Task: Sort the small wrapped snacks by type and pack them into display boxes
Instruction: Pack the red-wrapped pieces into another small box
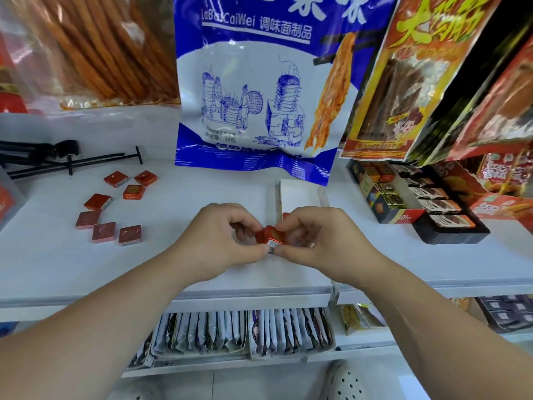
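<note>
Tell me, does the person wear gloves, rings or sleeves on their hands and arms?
No. The left hand and right hand are bare: no gloves, rings, watch or bracelet show. The left forearm and right forearm have no sleeve in view. A pale shoe with round holes shows below.

Both hands meet over the middle of the white shelf [57, 255]: the left hand [219, 241] and right hand [317, 241] pinch a small bunch of red foil-wrapped squares [269, 233] between them. An open white display box [300, 197] sits just behind. Seven loose red squares [115, 209] lie scattered toward the shelf's left end.
</note>
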`<move>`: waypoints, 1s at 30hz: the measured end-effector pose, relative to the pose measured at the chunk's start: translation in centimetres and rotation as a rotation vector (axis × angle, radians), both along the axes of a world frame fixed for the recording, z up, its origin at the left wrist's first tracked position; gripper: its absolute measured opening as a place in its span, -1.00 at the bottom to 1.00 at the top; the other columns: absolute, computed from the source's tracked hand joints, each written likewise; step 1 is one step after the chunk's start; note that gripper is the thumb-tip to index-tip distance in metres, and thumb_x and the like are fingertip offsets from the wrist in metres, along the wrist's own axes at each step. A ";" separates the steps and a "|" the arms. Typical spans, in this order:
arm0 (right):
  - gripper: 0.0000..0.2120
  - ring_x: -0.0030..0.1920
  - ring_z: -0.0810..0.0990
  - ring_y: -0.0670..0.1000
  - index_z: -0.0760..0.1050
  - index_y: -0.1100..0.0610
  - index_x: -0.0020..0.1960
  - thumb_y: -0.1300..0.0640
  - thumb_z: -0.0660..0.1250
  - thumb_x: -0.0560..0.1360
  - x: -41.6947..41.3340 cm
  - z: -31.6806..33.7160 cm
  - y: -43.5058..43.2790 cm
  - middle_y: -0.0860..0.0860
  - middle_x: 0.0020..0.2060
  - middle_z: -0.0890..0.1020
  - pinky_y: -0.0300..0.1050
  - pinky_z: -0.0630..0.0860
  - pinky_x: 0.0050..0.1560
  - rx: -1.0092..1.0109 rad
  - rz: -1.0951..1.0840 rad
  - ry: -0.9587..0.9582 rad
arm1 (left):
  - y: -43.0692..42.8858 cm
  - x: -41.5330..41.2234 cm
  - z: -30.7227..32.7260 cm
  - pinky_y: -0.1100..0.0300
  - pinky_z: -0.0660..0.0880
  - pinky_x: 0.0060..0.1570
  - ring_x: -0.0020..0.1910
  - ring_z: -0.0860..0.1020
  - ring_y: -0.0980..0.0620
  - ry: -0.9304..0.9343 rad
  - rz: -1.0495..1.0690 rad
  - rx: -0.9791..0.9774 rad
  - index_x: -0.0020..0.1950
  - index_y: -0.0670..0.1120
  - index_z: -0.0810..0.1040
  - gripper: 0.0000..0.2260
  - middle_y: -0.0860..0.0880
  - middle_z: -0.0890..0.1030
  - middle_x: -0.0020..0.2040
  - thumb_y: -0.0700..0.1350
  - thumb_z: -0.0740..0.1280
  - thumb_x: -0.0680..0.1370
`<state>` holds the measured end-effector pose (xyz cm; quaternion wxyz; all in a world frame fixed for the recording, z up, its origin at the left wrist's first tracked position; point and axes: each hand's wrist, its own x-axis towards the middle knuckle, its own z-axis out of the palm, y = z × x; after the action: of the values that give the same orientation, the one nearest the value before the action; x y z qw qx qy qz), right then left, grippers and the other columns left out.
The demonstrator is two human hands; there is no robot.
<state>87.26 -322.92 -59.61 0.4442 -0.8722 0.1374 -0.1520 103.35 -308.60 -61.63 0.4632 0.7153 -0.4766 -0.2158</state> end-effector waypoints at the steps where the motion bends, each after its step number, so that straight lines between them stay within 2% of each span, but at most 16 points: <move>1: -0.79 -0.32 0.61 -0.12 0.66 0.05 -0.07 0.16 0.60 0.33 -0.3 0.1 -0.5 -0.06 -0.34 0.66 -0.30 0.51 -0.22 0.017 -0.007 -0.007 | -0.5 -0.2 0.0 0.36 0.41 -0.24 -0.27 0.51 0.15 0.011 0.002 -0.007 -0.19 0.04 0.67 -0.81 0.03 0.61 -0.25 -0.11 0.62 0.29; 4: -0.78 -0.36 0.61 -0.08 0.64 0.05 -0.11 0.20 0.61 0.32 -1.2 0.5 -2.0 -0.02 -0.36 0.66 -0.25 0.54 -0.26 0.025 -0.049 -0.028 | -2.2 -1.2 0.2 0.38 0.39 -0.26 -0.27 0.51 0.17 0.052 0.010 -0.003 -0.13 0.05 0.69 -0.80 0.07 0.62 -0.24 -0.02 0.60 0.30; 6: -0.78 -0.37 0.61 -0.05 0.63 0.09 -0.10 0.22 0.61 0.32 -1.7 0.8 -3.0 0.00 -0.36 0.67 -0.20 0.55 -0.28 0.009 -0.088 -0.054 | -3.6 -2.0 0.6 0.41 0.40 -0.30 -0.31 0.51 0.22 0.119 0.035 -0.012 -0.06 0.02 0.70 -0.79 0.09 0.63 -0.25 -0.06 0.59 0.34; 8: -0.79 -0.38 0.63 0.04 0.62 0.12 -0.09 0.22 0.59 0.34 -2.1 1.0 -4.0 0.04 -0.37 0.67 -0.04 0.61 -0.31 0.026 -0.123 -0.071 | -4.9 -3.0 1.0 0.42 0.44 -0.30 -0.30 0.53 0.26 0.191 0.042 -0.030 -0.02 0.00 0.70 -0.81 0.09 0.64 -0.24 -0.11 0.56 0.38; 10: -0.80 -0.39 0.65 0.12 0.60 0.13 -0.09 0.20 0.58 0.35 -2.4 1.3 -4.8 0.06 -0.37 0.67 0.07 0.63 -0.33 0.026 -0.138 -0.060 | -5.8 -3.6 1.0 0.37 0.52 -0.23 -0.22 0.58 0.21 0.236 0.025 -0.038 0.01 0.01 0.70 -0.82 0.05 0.67 -0.18 -0.11 0.54 0.42; 13: -0.80 -0.41 0.63 -0.01 0.60 0.11 -0.12 0.19 0.59 0.34 -2.3 1.3 -5.8 -0.03 -0.40 0.66 -0.14 0.57 -0.36 -0.044 -0.162 -0.030 | -6.7 -3.9 0.8 0.37 0.53 -0.22 -0.16 0.57 0.11 0.209 0.043 -0.025 0.06 0.07 0.67 -0.82 0.08 0.63 -0.13 -0.06 0.49 0.46; 15: -0.79 -0.44 0.59 -0.12 0.60 0.08 -0.13 0.14 0.61 0.33 -2.1 1.0 -6.6 -0.12 -0.42 0.63 -0.29 0.50 -0.40 -0.157 -0.208 0.012 | -7.0 -3.8 0.8 0.37 0.47 -0.21 -0.14 0.50 0.14 0.032 0.083 0.040 0.15 0.14 0.59 -0.72 0.20 0.51 -0.11 0.05 0.48 0.46; 17: -0.76 -0.42 0.57 -0.14 0.60 0.04 -0.13 0.06 0.62 0.32 -2.1 0.7 -7.7 -0.25 -0.43 0.59 -0.34 0.45 -0.41 -0.259 -0.258 0.074 | -6.9 -3.3 0.6 0.32 0.43 -0.05 -0.02 0.42 0.20 -0.161 0.098 0.138 0.29 0.18 0.49 -0.54 0.28 0.39 0.00 0.18 0.47 0.42; 18: -0.75 -0.40 0.57 -0.16 0.60 0.03 -0.11 0.02 0.61 0.32 -2.2 0.5 -8.2 -0.28 -0.43 0.58 -0.36 0.44 -0.41 -0.291 -0.270 0.110 | -6.8 -3.0 0.3 0.27 0.42 0.05 0.05 0.37 0.23 -0.226 0.091 0.182 0.34 0.16 0.46 -0.44 0.26 0.34 0.07 0.23 0.47 0.38; 21: -0.73 -0.37 0.58 -0.17 0.61 0.03 -0.03 0.01 0.60 0.34 -2.2 -0.4 -9.4 -0.26 -0.30 0.59 -0.36 0.45 -0.40 -0.318 -0.254 0.207 | -6.4 -2.1 -0.8 0.22 0.37 0.24 0.22 0.32 0.20 -0.348 0.028 0.255 0.40 0.08 0.45 -0.27 0.20 0.30 0.21 0.33 0.49 0.30; 25: -0.70 -0.33 0.62 -0.11 0.61 0.02 0.06 0.07 0.57 0.36 -1.5 -0.7 -10.1 -0.18 -0.10 0.64 -0.22 0.58 -0.28 -0.351 -0.218 0.241 | -6.1 -1.6 -1.9 0.20 0.38 0.26 0.24 0.36 0.16 -0.390 -0.010 0.257 0.39 0.05 0.47 -0.31 0.15 0.33 0.28 0.27 0.49 0.33; 27: -0.70 -0.29 0.62 -0.20 0.61 0.02 0.07 0.09 0.57 0.37 -1.2 -0.5 -10.3 -0.14 -0.08 0.64 -0.34 0.52 -0.29 -0.379 -0.175 0.242 | -6.2 -1.4 -2.1 0.15 0.41 0.26 0.23 0.38 0.15 -0.382 -0.013 0.245 0.39 0.05 0.47 -0.33 0.15 0.34 0.27 0.26 0.49 0.34; 30: -0.72 -0.21 0.50 -0.46 0.63 0.04 0.09 0.10 0.55 0.40 -0.8 -0.2 -10.3 -0.12 -0.07 0.65 -0.54 0.41 -0.25 -0.440 -0.096 0.294 | -6.4 -1.1 -2.4 0.16 0.44 0.22 0.18 0.40 0.17 -0.368 -0.021 0.228 0.37 0.06 0.49 -0.34 0.17 0.37 0.24 0.27 0.50 0.33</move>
<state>86.44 -333.21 -59.80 0.2116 -0.9529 0.2055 -0.0706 102.25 -314.98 -64.02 0.2821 0.7854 -0.5332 -0.1390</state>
